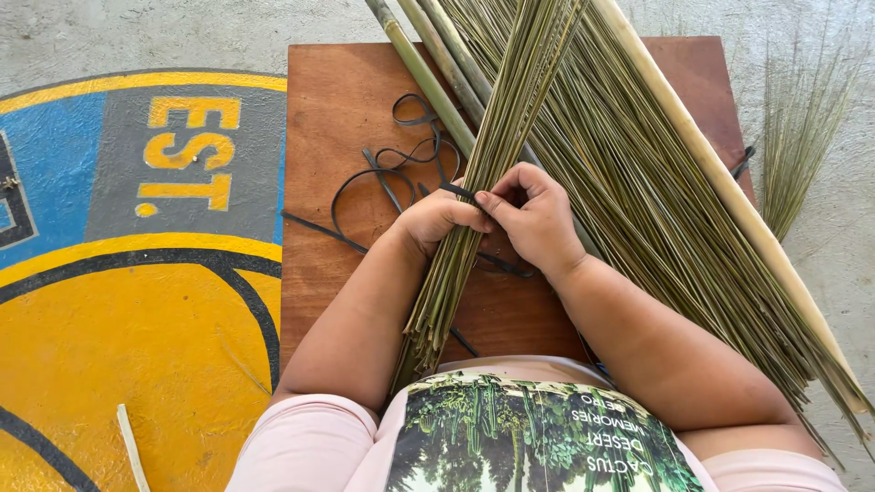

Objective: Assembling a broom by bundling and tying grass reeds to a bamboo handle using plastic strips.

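We see bundle of thin green sticks [474,196] mid surface [337,100], running near to far. Left hand [437,220] clenched round it — right hand [538,219] pinching black strap [401,173] against it. Sticks look light, springy, prone to splay — best gripped at waist.

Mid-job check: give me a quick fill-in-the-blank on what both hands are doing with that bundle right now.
1. Both hands grip a bundle of thin green ____.
2. The right hand pinches a black ____ against the bundle.
3. The left hand and the bundle rest over a brown wooden ____.
4. More black strips lie loose to the ____ of the bundle.

Missing words: sticks; strip; board; left
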